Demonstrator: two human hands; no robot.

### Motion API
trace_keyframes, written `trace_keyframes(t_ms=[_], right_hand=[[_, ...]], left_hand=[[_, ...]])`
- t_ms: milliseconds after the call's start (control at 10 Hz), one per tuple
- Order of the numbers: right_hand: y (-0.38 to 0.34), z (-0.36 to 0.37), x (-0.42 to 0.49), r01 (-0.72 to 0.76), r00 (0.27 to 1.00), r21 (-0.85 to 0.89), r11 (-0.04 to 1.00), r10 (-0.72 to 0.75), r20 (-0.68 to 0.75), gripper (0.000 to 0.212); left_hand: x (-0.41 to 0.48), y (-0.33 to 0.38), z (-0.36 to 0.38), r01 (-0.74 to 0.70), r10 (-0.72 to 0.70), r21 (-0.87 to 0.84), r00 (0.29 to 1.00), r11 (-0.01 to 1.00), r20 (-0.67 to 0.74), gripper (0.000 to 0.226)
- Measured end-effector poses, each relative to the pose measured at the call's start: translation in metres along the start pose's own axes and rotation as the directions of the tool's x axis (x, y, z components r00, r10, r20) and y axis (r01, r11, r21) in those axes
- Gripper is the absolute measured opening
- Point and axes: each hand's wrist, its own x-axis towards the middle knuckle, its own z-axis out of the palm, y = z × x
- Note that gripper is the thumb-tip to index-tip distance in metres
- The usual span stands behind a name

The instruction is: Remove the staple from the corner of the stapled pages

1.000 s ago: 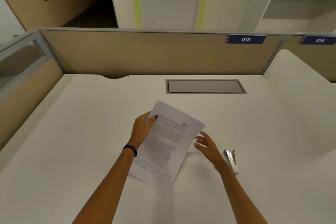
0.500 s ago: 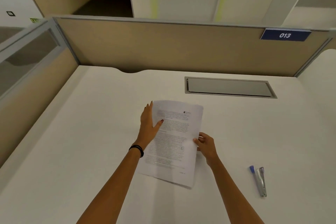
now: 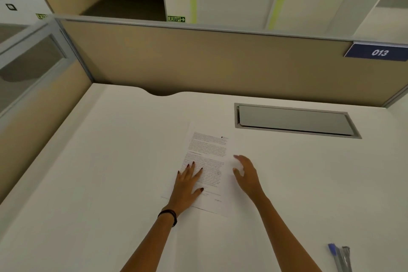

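The stapled pages (image 3: 207, 161) are laid flat on the white desk (image 3: 110, 183) near its middle, pinned at their lower left by the left hand (image 3: 187, 185), whose fingers (image 3: 191, 166) are spread wide and pressed flat, while the right hand (image 3: 245, 172) is held at the sheet's 3 o'clock edge with its fingers loosely spread and nothing gripped. The sheets are judged light, limp and easily torn or slid, so the corner bearing the staple, too small to be made out here, is best held down close beside it. A metal tool and a blue pen (image 3: 334, 256) are seen at 5 o'clock, well apart.
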Motion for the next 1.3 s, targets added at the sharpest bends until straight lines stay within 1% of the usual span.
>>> trace_keyframes(t_ms=[100,200,300,400,500,700,800,900,1000,1100,1200,1300], right_hand=[[0.011,0.009,0.007,0.058,0.991,-0.126,0.990,-0.042,0.130,0.038],[0.021,0.019,0.020,0.179,0.972,-0.248,0.952,-0.132,0.196,0.044],[0.024,0.025,0.038,0.267,0.956,-0.368,0.891,-0.196,0.219,0.049],[0.024,0.028,0.063,0.291,0.951,-0.433,0.853,-0.206,0.232,0.049],[0.020,0.029,0.091,0.323,0.942,-0.457,0.829,-0.233,0.243,0.048],[0.017,0.037,0.134,0.323,0.943,-0.460,0.827,-0.237,0.234,0.046],[0.017,0.040,0.142,0.302,0.949,-0.464,0.833,-0.216,0.231,0.046],[0.014,0.037,0.143,0.284,0.950,-0.396,0.873,-0.199,0.242,0.045],[-0.003,0.028,0.139,0.167,0.976,-0.234,0.958,-0.126,0.178,0.044],[-0.031,0.007,0.134,0.141,0.990,-0.179,0.974,-0.138,0.030,0.046],[-0.059,-0.028,0.135,0.243,0.953,-0.287,0.927,-0.283,-0.108,0.056],[-0.094,-0.071,0.131,0.262,0.916,-0.384,0.885,-0.353,-0.189,0.061]], left_hand=[[0.019,-0.007,0.001,0.013,-0.011,0.037,0.999,0.999,-0.044,0.069],[0.040,-0.014,0.000,0.020,-0.016,0.071,0.998,0.997,-0.059,0.070],[0.059,-0.018,-0.005,0.033,-0.025,0.090,0.996,0.995,-0.085,0.069],[0.076,-0.019,-0.008,0.062,-0.052,0.084,0.992,0.995,-0.115,0.069],[0.092,-0.021,-0.013,0.103,-0.091,0.074,0.984,0.992,-0.151,0.067],[0.124,-0.027,-0.017,0.155,-0.142,0.068,0.976,0.986,-0.167,0.062],[0.133,-0.031,-0.019,0.146,-0.135,0.056,0.976,0.988,-0.168,0.062],[0.134,-0.029,-0.021,0.158,-0.147,0.066,0.979,0.985,-0.143,0.062],[0.134,-0.022,-0.029,0.177,-0.168,0.117,0.983,0.977,-0.077,0.063],[0.131,-0.006,-0.044,0.211,-0.214,0.096,0.977,0.973,0.021,0.065],[0.131,0.023,-0.072,0.181,-0.182,0.029,0.982,0.983,0.047,0.069],[0.134,0.053,-0.109,0.060,-0.053,0.082,0.995,0.995,-0.087,0.066]])
